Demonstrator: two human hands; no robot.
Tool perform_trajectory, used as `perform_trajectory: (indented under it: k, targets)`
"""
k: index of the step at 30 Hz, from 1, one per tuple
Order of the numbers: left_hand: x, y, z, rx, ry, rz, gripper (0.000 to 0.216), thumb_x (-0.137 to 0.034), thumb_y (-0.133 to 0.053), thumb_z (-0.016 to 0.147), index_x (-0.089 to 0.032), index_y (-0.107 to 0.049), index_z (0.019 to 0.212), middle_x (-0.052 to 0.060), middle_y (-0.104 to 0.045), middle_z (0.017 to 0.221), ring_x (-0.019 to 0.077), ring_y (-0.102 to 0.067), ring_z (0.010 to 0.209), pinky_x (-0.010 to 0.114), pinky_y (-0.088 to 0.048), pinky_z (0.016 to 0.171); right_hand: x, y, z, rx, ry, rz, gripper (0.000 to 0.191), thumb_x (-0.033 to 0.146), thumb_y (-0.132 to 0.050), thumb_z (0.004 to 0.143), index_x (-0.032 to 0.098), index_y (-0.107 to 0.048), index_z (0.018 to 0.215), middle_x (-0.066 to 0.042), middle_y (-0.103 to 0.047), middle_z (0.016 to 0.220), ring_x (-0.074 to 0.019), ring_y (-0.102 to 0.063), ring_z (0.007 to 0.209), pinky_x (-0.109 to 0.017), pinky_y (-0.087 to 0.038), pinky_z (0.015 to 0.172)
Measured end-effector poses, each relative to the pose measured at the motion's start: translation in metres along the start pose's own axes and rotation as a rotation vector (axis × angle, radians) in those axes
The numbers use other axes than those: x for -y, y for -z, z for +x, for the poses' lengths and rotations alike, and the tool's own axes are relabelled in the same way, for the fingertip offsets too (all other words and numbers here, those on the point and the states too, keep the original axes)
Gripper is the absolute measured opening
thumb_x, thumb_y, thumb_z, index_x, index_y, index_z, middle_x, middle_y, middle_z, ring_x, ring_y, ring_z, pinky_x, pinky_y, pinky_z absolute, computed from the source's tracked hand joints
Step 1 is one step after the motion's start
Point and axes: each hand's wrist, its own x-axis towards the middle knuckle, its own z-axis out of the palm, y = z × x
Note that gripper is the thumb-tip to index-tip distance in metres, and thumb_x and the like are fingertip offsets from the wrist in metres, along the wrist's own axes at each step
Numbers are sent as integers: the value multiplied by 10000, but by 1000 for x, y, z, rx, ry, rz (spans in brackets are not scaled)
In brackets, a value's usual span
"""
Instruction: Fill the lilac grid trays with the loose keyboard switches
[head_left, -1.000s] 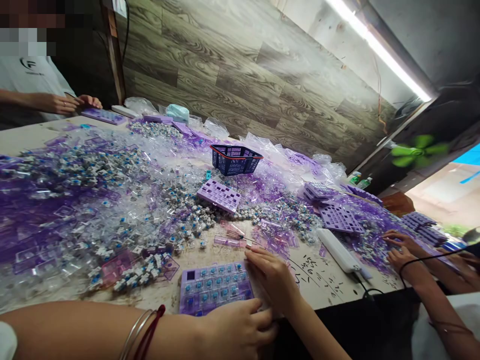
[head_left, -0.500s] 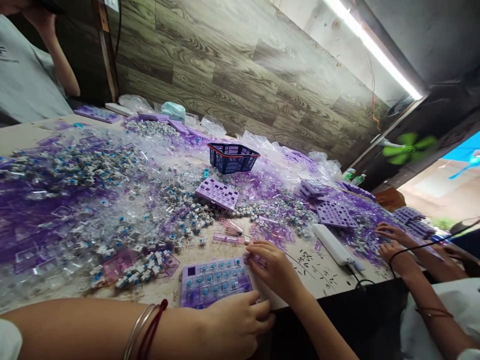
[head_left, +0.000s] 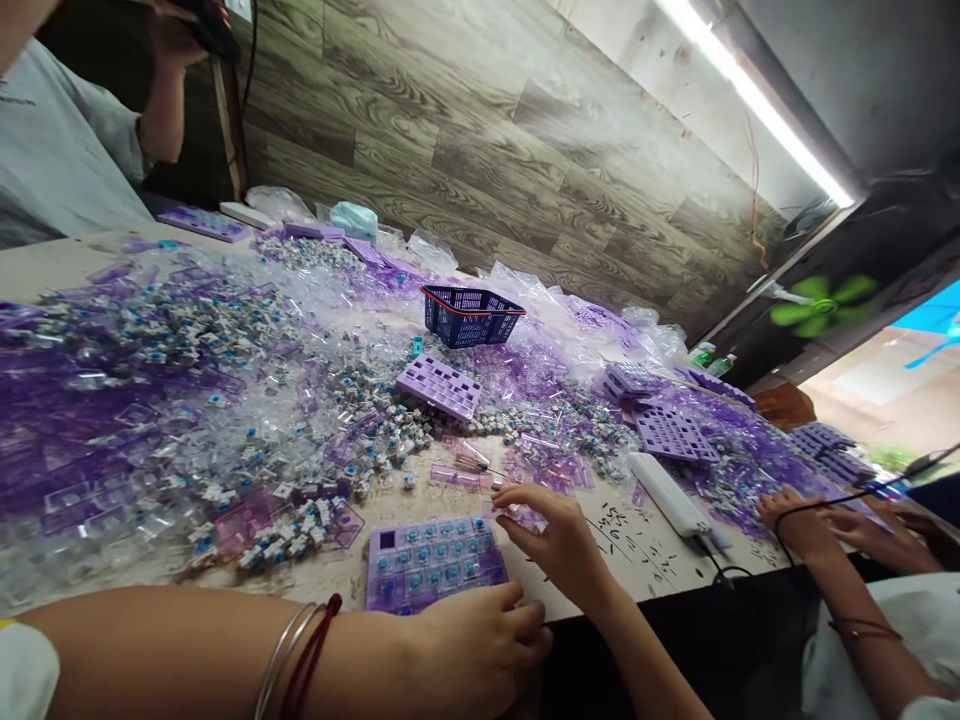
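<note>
A purple keyboard case (head_left: 386,540) lies on the table in front of me, holding rows of clear keycaps over blue switches. My left hand (head_left: 484,640) is at its near right corner, fingers curled; whatever is inside them is hidden. Bangles and a dark red band circle that wrist. At the case's far right corner is my right hand (head_left: 551,535), thumb and forefinger apart with nothing visible between them. Just beyond its fingertips lie a thin tool (head_left: 472,462) and some small clear pinkish pieces.
Loose switches (head_left: 300,530) and clear and purple keycaps cover much of the table. Farther back are a dark basket (head_left: 472,320) and a purple plate (head_left: 439,387). A white power strip (head_left: 667,495) lies to the right, near a co-worker's hands (head_left: 795,520). Another person stands at the left.
My right thumb and forefinger have parted at the case's corner. My left hand has barely moved. The co-worker's hands at the right have shifted, and the person at the left has raised an arm.
</note>
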Motion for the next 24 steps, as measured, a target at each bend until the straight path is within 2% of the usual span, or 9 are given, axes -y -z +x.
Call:
perform_trajectory:
  k: [4,9,21,24]
  targets:
    - [2,3,0,43,-32,-10,102,-374,-695,743,-318,-741,815,3,-622,1097,215,-510,1027,360,-395,859,1,-5,1,35,20,61,136,138,-596,823,221,-697,862,-45,-725,941,-197,-683,909,-320,-557,814]
    - [3,2,0,17,-21,-16,96,-349,-666,760,-323,-741,814,8,-618,1102,220,-507,1038,367,-393,844,0,-8,2,38,24,115,129,152,-624,821,229,-718,865,-42,-733,943,-193,-697,888,-313,-572,810]
    - [3,10,2,122,-32,-56,123,-379,-732,725,-296,-737,816,-26,-631,1097,192,-506,1031,330,-413,865,-4,-7,2,84,42,161,153,141,-640,817,235,-750,867,-37,-740,933,-183,-706,870,-305,-579,825]
    - [3,8,2,112,-30,-61,149,-387,-751,703,-301,-737,824,-40,-627,1121,190,-504,1034,331,-411,882,-4,-5,2,110,56,166,174,138,-619,831,239,-752,878,-36,-740,935,-173,-705,870,-290,-579,815]
